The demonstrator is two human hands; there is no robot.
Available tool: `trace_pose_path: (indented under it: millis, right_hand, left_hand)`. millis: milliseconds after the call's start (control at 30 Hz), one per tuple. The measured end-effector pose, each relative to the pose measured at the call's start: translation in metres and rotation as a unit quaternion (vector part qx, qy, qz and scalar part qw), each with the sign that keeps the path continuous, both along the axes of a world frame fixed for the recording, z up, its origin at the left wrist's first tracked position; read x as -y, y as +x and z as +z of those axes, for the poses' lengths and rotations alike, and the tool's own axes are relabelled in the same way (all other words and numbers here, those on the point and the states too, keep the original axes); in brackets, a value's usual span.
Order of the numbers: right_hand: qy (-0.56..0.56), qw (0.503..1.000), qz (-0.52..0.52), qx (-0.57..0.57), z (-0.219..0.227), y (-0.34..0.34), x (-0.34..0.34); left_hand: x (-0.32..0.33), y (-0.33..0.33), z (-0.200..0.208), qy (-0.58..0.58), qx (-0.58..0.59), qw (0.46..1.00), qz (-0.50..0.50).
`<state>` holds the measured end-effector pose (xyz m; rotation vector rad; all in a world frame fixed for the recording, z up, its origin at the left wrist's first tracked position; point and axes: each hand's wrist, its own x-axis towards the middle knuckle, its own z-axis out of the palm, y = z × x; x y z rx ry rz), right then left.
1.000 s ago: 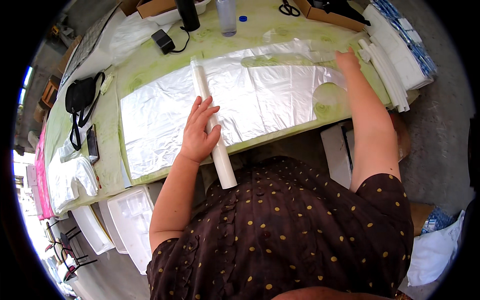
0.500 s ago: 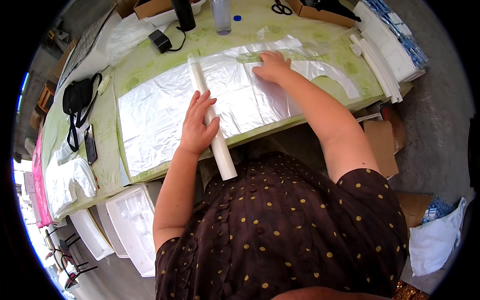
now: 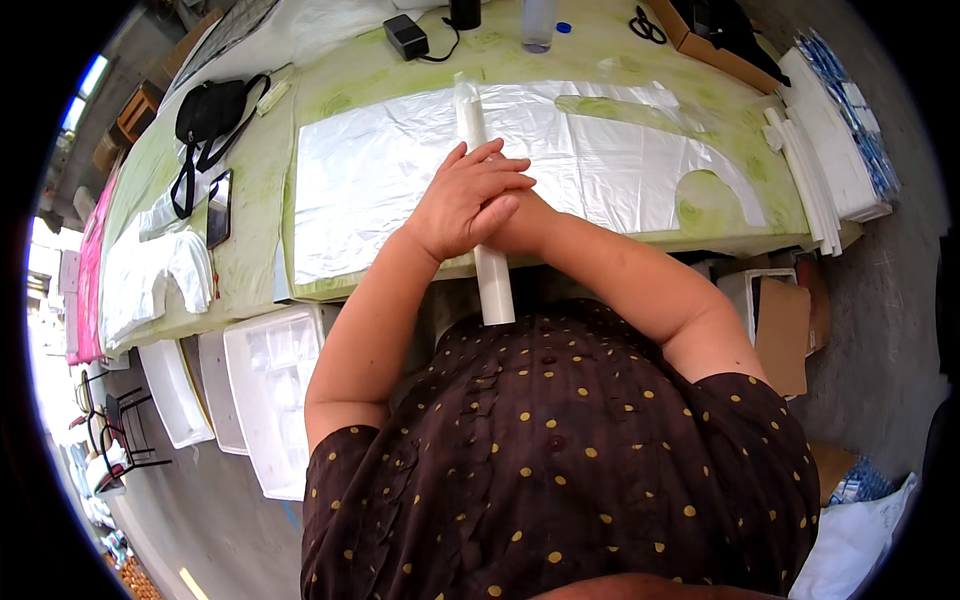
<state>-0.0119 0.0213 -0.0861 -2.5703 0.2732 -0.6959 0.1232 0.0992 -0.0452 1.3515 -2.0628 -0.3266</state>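
A thin white plastic vest-style bag point(image 3: 365, 185) lies flat across the table, with its cut-out handle end on the right. Across it rests a long white roll point(image 3: 495, 285), its near end jutting past the table edge toward my body. My left hand point(image 3: 462, 205) lies over the roll with fingers stretched out, and it crosses on top of my right hand point(image 3: 522, 220). The fingers of my right hand are mostly hidden beneath the left, so whether they grip the roll does not show.
A patterned green cloth point(image 3: 530, 62) covers the table. Around the bag lie a black pouch point(image 3: 212, 110), a phone point(image 3: 219, 208), a black adapter point(image 3: 406, 38), a bottle point(image 3: 538, 25), scissors point(image 3: 647, 26) and white rolls point(image 3: 805, 180). White bins point(image 3: 272, 400) stand below left.
My right hand has moved left from the bag's handle end to the roll, under my left hand. The view has shifted, and the roll now lies more upright in it.
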Motion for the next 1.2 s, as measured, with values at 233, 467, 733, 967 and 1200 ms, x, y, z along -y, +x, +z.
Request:
trace_pose_path:
  millis: [233, 467, 733, 967, 1200]
  right_hand:
    - [-0.074, 0.988, 0.041, 0.132, 0.021, -0.067, -0.021]
    - [0.044, 0.989, -0.044, 0.135, -0.002, -0.128, -0.048]
    - [0.066, 0.988, -0.036, 0.132, -0.006, -0.135, -0.055]
    - [0.071, 0.986, -0.031, 0.147, -0.006, -0.136, -0.053]
    - [0.079, 0.983, -0.067, 0.150, 0.000, -0.153, -0.057]
  left_hand:
    - [-0.022, 0.034, -0.027, 0.056, -0.007, 0.997, 0.061]
    - [-0.071, 0.030, -0.014, -0.172, -0.020, 0.971, 0.163]
    - [-0.108, 0.062, 0.007, 0.217, -0.023, 0.876, 0.431]
    - [-0.067, 0.101, -0.009, 0.185, 0.132, 0.836, 0.500]
    - [-0.086, 0.186, -0.020, 0.306, 0.110, 0.738, 0.591]
